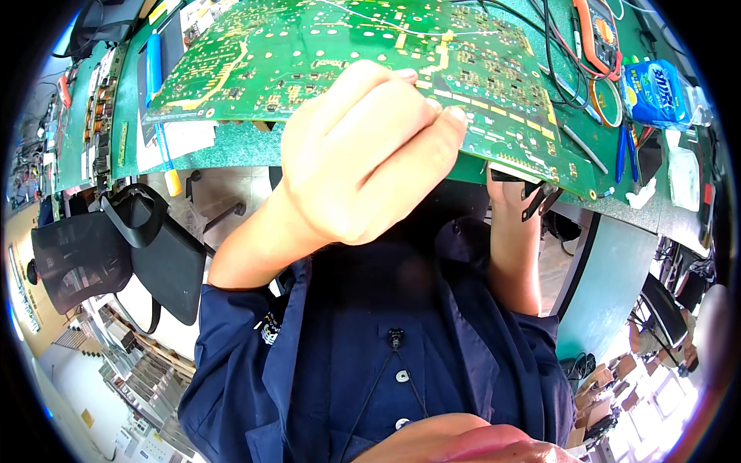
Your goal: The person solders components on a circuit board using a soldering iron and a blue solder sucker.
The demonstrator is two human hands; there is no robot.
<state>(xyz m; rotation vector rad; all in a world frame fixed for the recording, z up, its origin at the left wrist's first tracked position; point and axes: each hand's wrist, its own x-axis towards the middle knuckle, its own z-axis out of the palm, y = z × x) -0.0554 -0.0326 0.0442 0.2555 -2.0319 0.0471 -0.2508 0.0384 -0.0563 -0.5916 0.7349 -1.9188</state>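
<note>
Green is the one large circuit board (363, 81), which lies over the table (239, 155) in front of us, with one thin white wire (417, 33) across its top. Of our two hands, the left (370, 154) is above the board, its fingers curled inward — whether they pinch something, we cannot tell. The right (505, 193) is at the near edge, beside one black bracket (532, 202) and partly hidden, so its grip we cannot tell. At our right are one orange multimeter (599, 35) and one blue packet (656, 94).
</note>
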